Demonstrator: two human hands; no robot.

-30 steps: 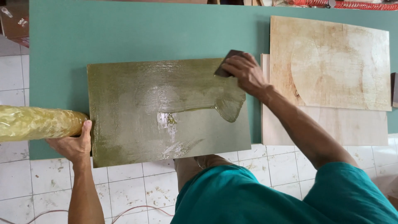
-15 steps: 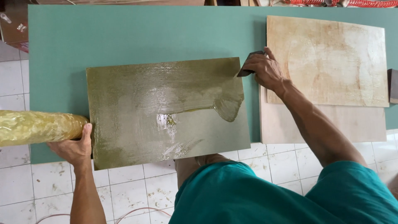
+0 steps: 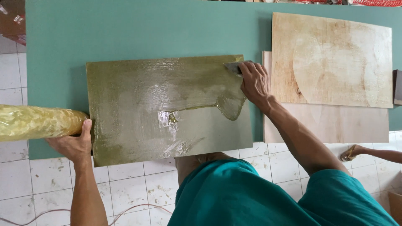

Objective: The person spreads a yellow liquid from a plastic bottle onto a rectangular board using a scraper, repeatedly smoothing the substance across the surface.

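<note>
A rectangular board (image 3: 167,109) coated in wet, shiny olive-green glue lies on a green table (image 3: 146,33). My right hand (image 3: 253,82) grips a small dark scraper (image 3: 234,66) and presses it on the board's top right corner. My left hand (image 3: 73,142) rests at the board's left edge, holding the end of a yellow, plastic-wrapped roll (image 3: 37,122) that lies across the table's left side. A thicker streak of glue runs across the board's middle.
Two bare plywood sheets (image 3: 331,62) are stacked at the right of the table, the lower one (image 3: 335,125) sticking out toward me. White floor tiles (image 3: 37,184) lie below the table edge. Another person's foot (image 3: 351,152) shows at the right.
My right hand swung right off the board's edge with the scraper, then came back left onto the top right corner. My left hand and the roll stayed put.
</note>
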